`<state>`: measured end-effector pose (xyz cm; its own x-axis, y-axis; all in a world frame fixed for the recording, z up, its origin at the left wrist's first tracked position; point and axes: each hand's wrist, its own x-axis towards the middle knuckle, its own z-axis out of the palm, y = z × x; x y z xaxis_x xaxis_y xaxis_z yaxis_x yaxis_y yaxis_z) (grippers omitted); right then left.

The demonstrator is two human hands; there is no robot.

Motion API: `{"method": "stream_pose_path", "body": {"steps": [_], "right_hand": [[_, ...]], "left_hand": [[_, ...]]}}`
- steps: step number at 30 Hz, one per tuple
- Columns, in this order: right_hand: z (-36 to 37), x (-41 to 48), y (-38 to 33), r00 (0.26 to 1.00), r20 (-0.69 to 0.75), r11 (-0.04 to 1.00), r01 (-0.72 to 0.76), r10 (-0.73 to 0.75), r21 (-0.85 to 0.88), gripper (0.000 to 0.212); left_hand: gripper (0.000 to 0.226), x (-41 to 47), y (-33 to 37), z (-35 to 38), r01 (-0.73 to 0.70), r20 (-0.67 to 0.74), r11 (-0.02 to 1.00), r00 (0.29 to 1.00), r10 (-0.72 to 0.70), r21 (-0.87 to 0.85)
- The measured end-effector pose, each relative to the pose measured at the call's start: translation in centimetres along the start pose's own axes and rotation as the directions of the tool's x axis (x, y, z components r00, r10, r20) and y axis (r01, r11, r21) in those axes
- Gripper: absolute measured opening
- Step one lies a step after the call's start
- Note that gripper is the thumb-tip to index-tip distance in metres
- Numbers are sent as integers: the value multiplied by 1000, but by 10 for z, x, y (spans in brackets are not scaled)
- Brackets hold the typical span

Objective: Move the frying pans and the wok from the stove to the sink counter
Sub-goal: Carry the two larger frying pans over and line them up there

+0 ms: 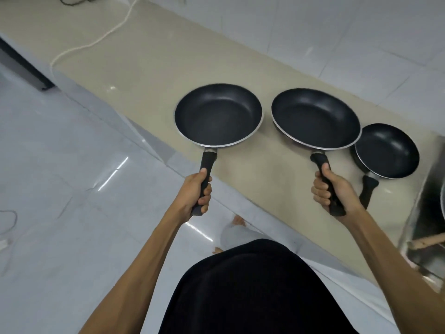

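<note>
Black handles gripped both sides: left hand point(199, 194) wraps left pan point(218, 115), right hand point(333, 189) wraps middle pan point(315, 118). Both pans over beige counter point(149, 59). Small pan point(387, 150) sits on counter, tucked under middle pan's rim, beside sink point(426, 213).

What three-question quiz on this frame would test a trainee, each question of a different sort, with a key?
1. True or false: the left hand grips a frying pan by its handle.
2. How many pans are in view?
3. What does the small pan rest on: (a) the floor, (b) the counter, (c) a stove?

Key: 1 true. 2 three; the right hand holds the middle pan. 3 b.
</note>
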<state>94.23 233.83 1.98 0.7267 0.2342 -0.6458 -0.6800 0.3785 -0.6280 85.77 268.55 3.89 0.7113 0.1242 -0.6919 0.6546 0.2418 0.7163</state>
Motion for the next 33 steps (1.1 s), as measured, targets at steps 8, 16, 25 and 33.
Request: {"method": "stream_pose_path", "body": {"steps": [8, 16, 25, 33], "right_hand": [[17, 41, -16, 995, -91, 998, 37, -32, 54, 32], [40, 61, -25, 982, -182, 990, 63, -39, 127, 33], [83, 86, -21, 952, -296, 981, 124, -75, 151, 34], [126, 113, -5, 919, -376, 967, 193, -118, 169, 35]], "left_hand": [[35, 72, 63, 2, 5, 111, 998, 994, -12, 61], [35, 114, 100, -7, 42, 189, 995, 980, -59, 93], [34, 174, 171, -46, 46, 289, 973, 951, -112, 226], [33, 217, 211, -66, 7, 347, 950, 930, -120, 311]]}}
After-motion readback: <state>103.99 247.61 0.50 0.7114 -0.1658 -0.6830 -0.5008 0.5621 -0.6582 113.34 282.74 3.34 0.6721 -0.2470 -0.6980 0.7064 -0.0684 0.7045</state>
